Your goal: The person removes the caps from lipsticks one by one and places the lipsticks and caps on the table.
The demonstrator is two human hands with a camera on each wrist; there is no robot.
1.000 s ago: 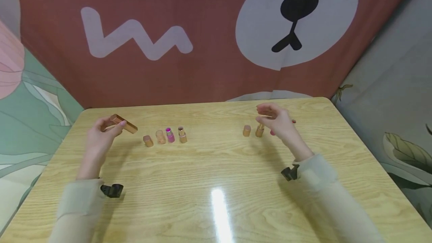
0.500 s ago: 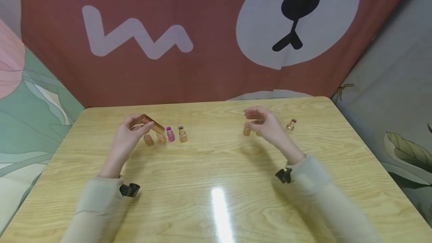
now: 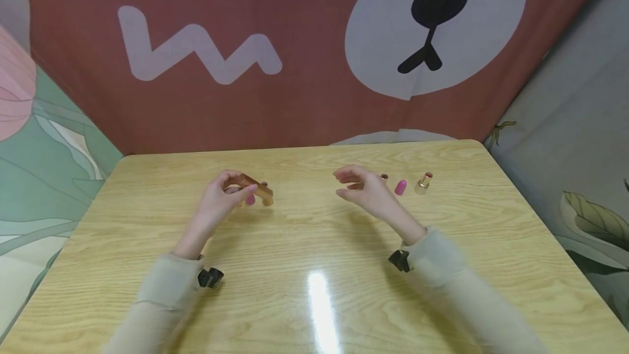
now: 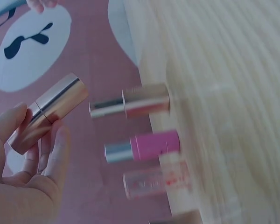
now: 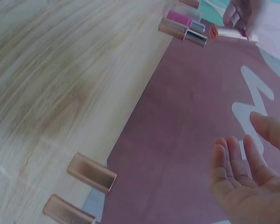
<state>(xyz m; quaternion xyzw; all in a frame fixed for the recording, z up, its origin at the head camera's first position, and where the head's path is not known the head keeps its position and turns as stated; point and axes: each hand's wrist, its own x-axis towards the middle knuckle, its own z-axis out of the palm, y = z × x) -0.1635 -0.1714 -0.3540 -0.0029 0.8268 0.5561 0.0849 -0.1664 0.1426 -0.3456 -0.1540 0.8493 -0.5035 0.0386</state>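
Observation:
My left hand (image 3: 216,204) pinches a rose-gold lipstick tube (image 4: 49,112) between thumb and fingers, tilted above the table. Beneath it in the left wrist view stand a gold uncapped lipstick base (image 4: 147,99), a pink base with a silver collar (image 4: 156,145) and a clear cap-like piece (image 4: 156,181). In the head view the left hand partly covers this row. My right hand (image 3: 366,193) hovers over the table's right half, fingers loosely bent and holding nothing. Two rose-gold caps, a nearer one (image 5: 69,210) and another (image 5: 92,172), stand below it in the right wrist view.
Right of the right hand stand a pink bullet-shaped cap (image 3: 400,187) and a gold lipstick base with a red top (image 3: 423,183). The wooden table (image 3: 275,266) ends at the back against a reddish-brown cloth (image 3: 304,97).
My left hand has carried the lipstick tube rightward over the left row. The right hand has moved left, uncovering the pink cap and the red-topped base.

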